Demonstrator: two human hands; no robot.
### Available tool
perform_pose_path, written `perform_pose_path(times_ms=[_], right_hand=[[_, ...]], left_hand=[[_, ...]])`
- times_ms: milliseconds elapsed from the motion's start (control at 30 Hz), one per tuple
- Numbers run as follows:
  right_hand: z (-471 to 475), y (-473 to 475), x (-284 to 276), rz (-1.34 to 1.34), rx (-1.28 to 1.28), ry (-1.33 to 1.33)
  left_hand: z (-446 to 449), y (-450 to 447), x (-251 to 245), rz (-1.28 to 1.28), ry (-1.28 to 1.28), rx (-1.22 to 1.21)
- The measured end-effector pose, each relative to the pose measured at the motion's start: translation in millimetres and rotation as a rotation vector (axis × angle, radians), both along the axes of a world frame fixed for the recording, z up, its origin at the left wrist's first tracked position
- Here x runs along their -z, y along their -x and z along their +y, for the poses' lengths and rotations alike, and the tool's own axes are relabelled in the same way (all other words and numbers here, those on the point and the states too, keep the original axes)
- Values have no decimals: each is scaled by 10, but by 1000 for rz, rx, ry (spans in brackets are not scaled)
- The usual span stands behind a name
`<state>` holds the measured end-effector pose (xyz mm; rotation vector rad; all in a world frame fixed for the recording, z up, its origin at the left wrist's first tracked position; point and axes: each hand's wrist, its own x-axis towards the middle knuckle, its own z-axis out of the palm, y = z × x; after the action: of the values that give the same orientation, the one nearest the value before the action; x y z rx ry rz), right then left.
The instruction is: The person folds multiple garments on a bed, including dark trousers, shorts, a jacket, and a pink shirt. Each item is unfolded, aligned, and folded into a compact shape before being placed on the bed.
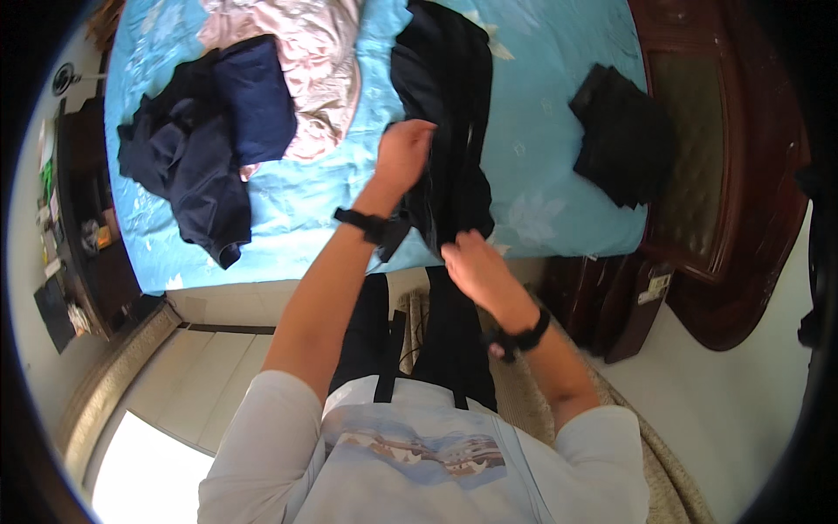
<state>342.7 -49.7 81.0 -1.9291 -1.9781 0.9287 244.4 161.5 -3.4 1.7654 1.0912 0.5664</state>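
Note:
A long black garment (452, 105) lies folded lengthwise on the blue bedsheet (530, 164), its lower end by the bed's near edge. My left hand (404, 150) grips its left side about midway along, fingers curled over the cloth. Lower down, my right hand (473, 265) pinches the near end of the same garment, just at the mattress edge. Both wrists wear black bands. Part of the cloth under my left forearm is hidden.
To the left lie a rumpled dark garment (190, 157), a folded navy cloth (256, 98) and a pink satiny cloth (321, 72). A folded black garment (625, 134) rests at the right, beside the dark wooden headboard (694, 150). A dark shelf (85, 216) stands far left.

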Motion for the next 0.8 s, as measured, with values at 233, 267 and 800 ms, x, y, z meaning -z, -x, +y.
perform_pose_path(times_ms=[233,267,800], right_hand=[[-260,528,-1541,166,-203,46],[-264,580,-1673,147,-210,32],[-70,1652,-2875,267,-443,-53]], left_hand=[[-930,354,88,553,257,624],[-1104,538,160,579,316,703],[-613,3605,-1011,23,931,-45]])
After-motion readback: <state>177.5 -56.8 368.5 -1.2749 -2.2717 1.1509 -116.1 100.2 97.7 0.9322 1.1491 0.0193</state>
